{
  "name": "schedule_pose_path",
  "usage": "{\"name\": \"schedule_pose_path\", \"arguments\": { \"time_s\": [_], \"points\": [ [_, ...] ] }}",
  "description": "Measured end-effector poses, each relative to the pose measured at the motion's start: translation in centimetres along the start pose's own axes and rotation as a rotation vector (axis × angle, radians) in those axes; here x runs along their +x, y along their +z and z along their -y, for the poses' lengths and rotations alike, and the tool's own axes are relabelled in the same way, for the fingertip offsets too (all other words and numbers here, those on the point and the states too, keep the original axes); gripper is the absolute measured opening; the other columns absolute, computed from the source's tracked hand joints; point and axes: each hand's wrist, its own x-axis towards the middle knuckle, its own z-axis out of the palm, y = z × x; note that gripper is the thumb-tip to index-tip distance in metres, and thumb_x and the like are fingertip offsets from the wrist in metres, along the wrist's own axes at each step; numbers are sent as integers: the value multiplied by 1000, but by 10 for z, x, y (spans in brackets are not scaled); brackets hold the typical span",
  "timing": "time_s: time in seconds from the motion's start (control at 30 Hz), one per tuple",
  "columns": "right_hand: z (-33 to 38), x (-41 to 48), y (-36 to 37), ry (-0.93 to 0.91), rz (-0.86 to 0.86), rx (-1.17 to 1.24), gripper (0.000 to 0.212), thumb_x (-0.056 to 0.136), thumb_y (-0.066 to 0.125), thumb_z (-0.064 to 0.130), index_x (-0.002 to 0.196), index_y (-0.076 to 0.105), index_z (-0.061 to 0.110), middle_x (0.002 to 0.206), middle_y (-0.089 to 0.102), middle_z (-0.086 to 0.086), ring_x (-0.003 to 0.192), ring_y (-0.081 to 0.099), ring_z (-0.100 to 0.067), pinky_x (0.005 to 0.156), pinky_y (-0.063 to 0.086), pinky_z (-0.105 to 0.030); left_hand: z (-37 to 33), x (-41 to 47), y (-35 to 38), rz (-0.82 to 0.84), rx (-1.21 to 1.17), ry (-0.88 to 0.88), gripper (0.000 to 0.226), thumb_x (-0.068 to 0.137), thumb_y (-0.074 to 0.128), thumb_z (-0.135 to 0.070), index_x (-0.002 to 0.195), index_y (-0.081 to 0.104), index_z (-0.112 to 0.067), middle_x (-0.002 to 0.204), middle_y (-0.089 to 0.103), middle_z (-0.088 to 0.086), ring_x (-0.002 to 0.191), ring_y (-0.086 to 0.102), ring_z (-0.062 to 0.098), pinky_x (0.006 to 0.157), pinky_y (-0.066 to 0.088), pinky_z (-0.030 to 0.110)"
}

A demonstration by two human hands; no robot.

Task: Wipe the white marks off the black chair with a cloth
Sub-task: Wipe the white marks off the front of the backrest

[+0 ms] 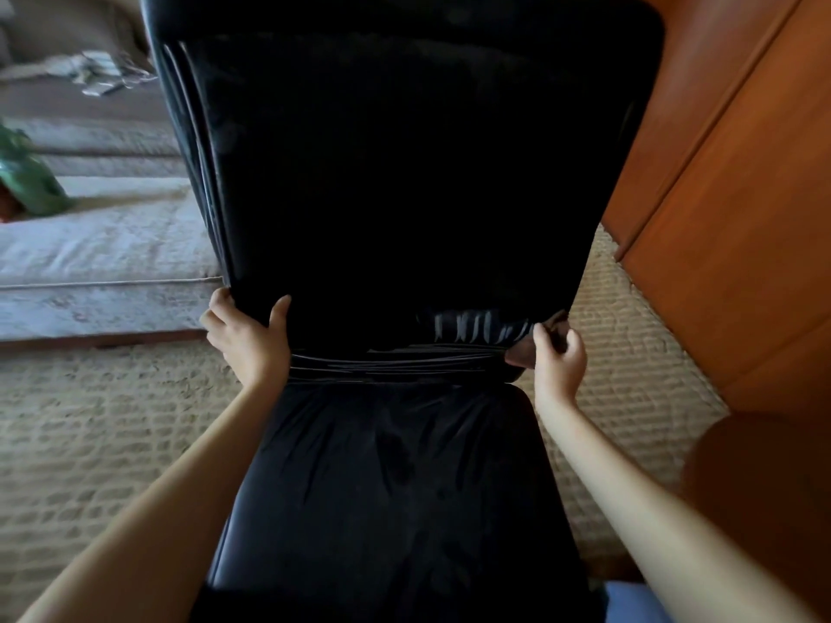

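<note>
Dimly lit black chair, left hand grip round its edge, right hand grip pinching half-hidden cloth by white marks

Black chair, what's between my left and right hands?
Head view: only the lower backrest of the black chair, gripped by the left hand, with whitish streaks close to the right hand, which holds a dark cloth.

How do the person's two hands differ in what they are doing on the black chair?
The left hand grips the bare lower-left edge of the backrest, thumb on its front; the right hand holds a dark cloth at the lower-right corner. Just beside the right hand lie white streaks; none show by the left hand. Both hands sit at the backrest's bottom, just above the seat.
</note>
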Motion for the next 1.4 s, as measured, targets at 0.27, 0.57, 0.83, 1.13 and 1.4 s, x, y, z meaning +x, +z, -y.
{"name": "schedule_pose_path", "arguments": {
  "time_s": [0.27,0.57,0.83,1.13,1.4],
  "points": [
    [-21,-9,39,-350,-247,-138,17,84,63,2,97,61,-8,101,53,-27,95,55,-36,88,41,-27,7,2,7,-32,21,23,70,82,70,-35,134,34,-5,133,34,21,119,35,40,95,37,51],
    [-22,-40,90,-958,56,-471,25,71,63,2,95,64,7,99,59,-17,89,46,-29,81,37,-39,13,7,5,-22,12,39,70,80,72,-37,132,35,-6,130,36,19,120,35,38,96,38,51],
    [-26,-12,49,-885,-143,-476,14,80,54,8,94,57,9,91,57,-20,82,51,-37,76,37,-41,9,4,5,-28,25,40,71,81,70,-36,134,34,-5,131,36,21,119,35,39,95,38,51],
    [-13,-46,114,-1457,311,-732,24,79,56,13,97,69,21,95,63,-6,81,52,-27,71,36,-38,6,10,-1,-11,33,27,69,78,74,-35,129,38,-5,128,39,17,119,36,35,97,36,47],
    [-14,50,5,-1768,230,-908,25,84,54,9,91,75,20,105,53,-3,98,49,-29,85,38,-44,6,5,2,-22,24,39,70,79,73,-36,130,37,-4,128,39,19,117,37,37,94,38,50]
  ]
}}
